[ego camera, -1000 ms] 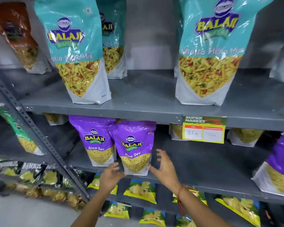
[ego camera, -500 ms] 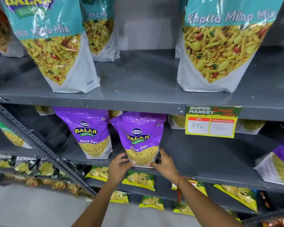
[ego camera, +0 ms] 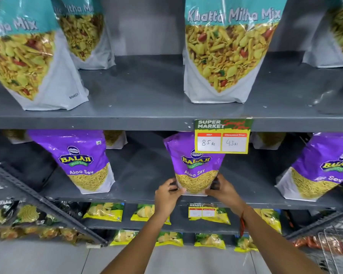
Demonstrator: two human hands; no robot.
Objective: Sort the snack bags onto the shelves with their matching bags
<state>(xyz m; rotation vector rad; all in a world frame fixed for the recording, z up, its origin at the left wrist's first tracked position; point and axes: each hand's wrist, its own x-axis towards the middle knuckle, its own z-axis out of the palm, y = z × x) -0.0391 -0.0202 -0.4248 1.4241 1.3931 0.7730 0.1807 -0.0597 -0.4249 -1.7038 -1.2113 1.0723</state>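
Item, far left: a purple Aloo Sev bag (ego camera: 81, 161) is standing upright on the middle shelf (ego camera: 143, 175), serving as the reference for matching; a clear stretch of shelf is lying between it and the next entry.

Item, centre-left: the left hand (ego camera: 167, 194) is pressing against the lower left corner of the held Aloo Sev bag (ego camera: 194, 169), fingers (ego camera: 172, 186) curled and gripping its edge.

Item, centre: that bag is sitting on the middle shelf near its front lip, upright, its top partly behind the price tag (ego camera: 223, 136).

Item, centre-right: the right hand (ego camera: 224, 191) is clasping the opposite lower corner likewise.

Item, far right: another purple bag (ego camera: 321, 171) is leaning nearby.

Handling note: the person is likely settling the base flat; squaring the label forward and letting go evenly should be keeping it from tipping.
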